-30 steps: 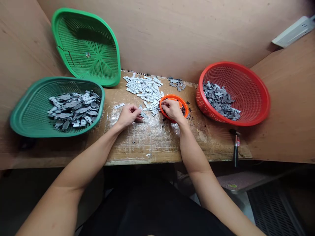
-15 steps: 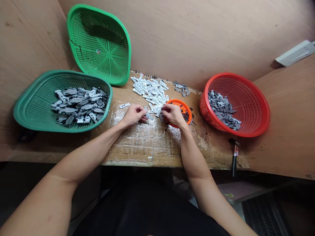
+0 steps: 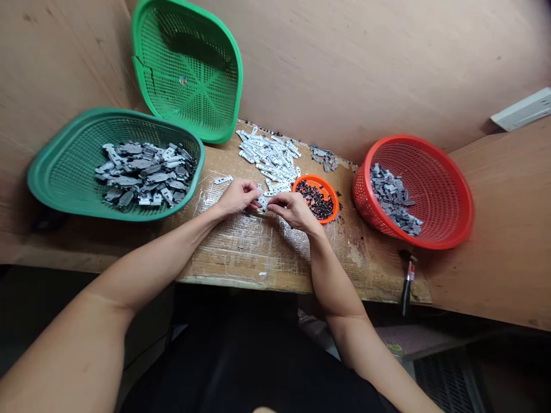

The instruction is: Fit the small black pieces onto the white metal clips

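My left hand [image 3: 239,196] is closed, pinching a flat light-grey plastic part [image 3: 262,202] with holes between thumb and fingers. Close to that part's right edge, my right hand [image 3: 293,209] has thumb and forefinger pressed together; what they hold, if anything, is too small to make out. A heap of similar white-grey parts [image 3: 269,155] lies just beyond both hands. One loose white part [image 3: 223,179] rests left of the heap. An orange dish [image 3: 337,211] of small black pieces [image 3: 316,199] sits right behind my right hand.
A dark green basket [image 3: 55,189] of grey parts stands left, a bright green basket [image 3: 198,97] leans behind it. At right are a red basket [image 3: 447,183] of grey pieces and a black-handled brush [image 3: 407,284] at the table edge. Grey scraps [image 3: 323,158] lie by the wall.
My right hand has moved left from over the orange dish to the part in my left hand, uncovering the black pieces. The whole view has shifted and tilted slightly.
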A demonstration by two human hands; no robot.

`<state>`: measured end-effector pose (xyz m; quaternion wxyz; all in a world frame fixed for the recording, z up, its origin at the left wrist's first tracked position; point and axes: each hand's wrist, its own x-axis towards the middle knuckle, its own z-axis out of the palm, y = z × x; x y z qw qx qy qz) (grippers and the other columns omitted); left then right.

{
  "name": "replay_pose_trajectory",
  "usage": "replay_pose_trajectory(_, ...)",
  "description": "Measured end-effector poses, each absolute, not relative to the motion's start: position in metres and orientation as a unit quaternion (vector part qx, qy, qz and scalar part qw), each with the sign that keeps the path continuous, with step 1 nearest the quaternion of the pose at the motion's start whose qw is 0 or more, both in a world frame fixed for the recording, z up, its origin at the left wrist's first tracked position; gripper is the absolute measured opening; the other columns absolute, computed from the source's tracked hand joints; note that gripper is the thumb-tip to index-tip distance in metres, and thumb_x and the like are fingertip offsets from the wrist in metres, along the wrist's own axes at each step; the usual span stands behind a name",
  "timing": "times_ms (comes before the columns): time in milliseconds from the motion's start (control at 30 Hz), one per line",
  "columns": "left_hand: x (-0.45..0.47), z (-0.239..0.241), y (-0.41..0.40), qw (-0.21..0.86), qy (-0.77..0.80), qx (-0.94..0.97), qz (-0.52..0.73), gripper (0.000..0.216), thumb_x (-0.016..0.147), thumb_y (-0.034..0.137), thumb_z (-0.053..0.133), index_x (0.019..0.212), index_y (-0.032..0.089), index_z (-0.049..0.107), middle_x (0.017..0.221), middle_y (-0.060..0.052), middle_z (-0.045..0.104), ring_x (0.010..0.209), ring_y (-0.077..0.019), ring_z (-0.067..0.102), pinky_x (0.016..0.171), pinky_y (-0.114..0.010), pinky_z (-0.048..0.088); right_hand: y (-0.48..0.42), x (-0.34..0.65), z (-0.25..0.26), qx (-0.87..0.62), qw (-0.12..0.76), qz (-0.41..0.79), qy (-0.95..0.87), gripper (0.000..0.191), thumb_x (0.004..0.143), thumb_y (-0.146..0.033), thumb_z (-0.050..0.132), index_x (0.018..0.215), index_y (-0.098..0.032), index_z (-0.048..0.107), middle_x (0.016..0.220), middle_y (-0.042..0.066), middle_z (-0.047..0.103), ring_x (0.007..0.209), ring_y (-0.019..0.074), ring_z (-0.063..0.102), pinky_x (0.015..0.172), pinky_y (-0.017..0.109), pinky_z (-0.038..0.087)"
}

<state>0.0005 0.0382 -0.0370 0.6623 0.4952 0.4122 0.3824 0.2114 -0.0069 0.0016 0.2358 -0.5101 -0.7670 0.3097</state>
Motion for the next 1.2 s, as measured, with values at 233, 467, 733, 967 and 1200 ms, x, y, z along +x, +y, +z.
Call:
replay_pose_trajectory(233,-0.001,-0.041,0.040,0.670,0.403,0.496,0.378,0.022,0.093,0.009,0.074,0.076,0.017,0.062,0.062,0.000,0.069,0.060,-0.0160,0.077,0.056,-0.023,0.061,-0.002,0.211,-0.006,-0.519,0.238,0.305,-0.762,0.016,0.096,-0.029,0.070,0.085,-0.020,0.078,0.079,0.003,0.077,0.071,0.0173,0.061,0.073,0.033,0.045)
replay_pose_trajectory(467,-0.003,-0.043,0.043,0.667,0.413,0.501,0.365,0.022,0.091,0.016,0.078,0.075,0.019,0.063,0.063,-0.003,0.071,0.063,-0.0184,0.079,0.054,-0.023,0.061,-0.009,0.245,0.003,-0.560,0.198,0.243,-0.767,0.017,0.098,-0.027,0.067,0.087,-0.021,0.078,0.079,0.003,0.076,0.072,0.0182,0.062,0.074,0.033,0.044)
replay_pose_trajectory(733,-0.001,-0.045,0.045,0.662,0.413,0.511,0.361,0.019,0.085,0.019,0.080,0.075,0.020,0.064,0.064,-0.006,0.070,0.064,-0.0220,0.080,0.055,-0.029,0.062,-0.071,0.278,-0.014,-0.611,0.129,0.181,-0.760,0.016,0.099,-0.020,0.066,0.087,-0.022,0.077,0.089,0.007,0.078,0.081,0.0234,0.069,0.081,0.036,0.048)
replay_pose_trajectory(967,-0.002,-0.044,0.045,0.663,0.416,0.513,0.353,0.020,0.084,0.024,0.083,0.077,0.021,0.065,0.067,-0.009,0.072,0.069,-0.0271,0.081,0.058,-0.036,0.064,-0.060,0.288,-0.025,-0.628,0.118,0.040,-0.768,0.025,0.106,-0.027,0.057,0.093,-0.023,0.078,0.094,0.010,0.064,0.086,0.0257,0.058,0.076,0.038,0.045)
replay_pose_trajectory(1200,-0.003,-0.046,0.045,0.668,0.408,0.517,0.348,0.020,0.082,0.024,0.084,0.075,0.021,0.066,0.067,-0.008,0.073,0.066,-0.0234,0.080,0.057,-0.032,0.063,-0.037,0.285,-0.034,-0.583,0.054,0.025,-0.810,0.021,0.104,-0.019,0.051,0.095,-0.021,0.070,0.100,0.014,0.064,0.093,0.0293,0.056,0.081,0.041,0.046)
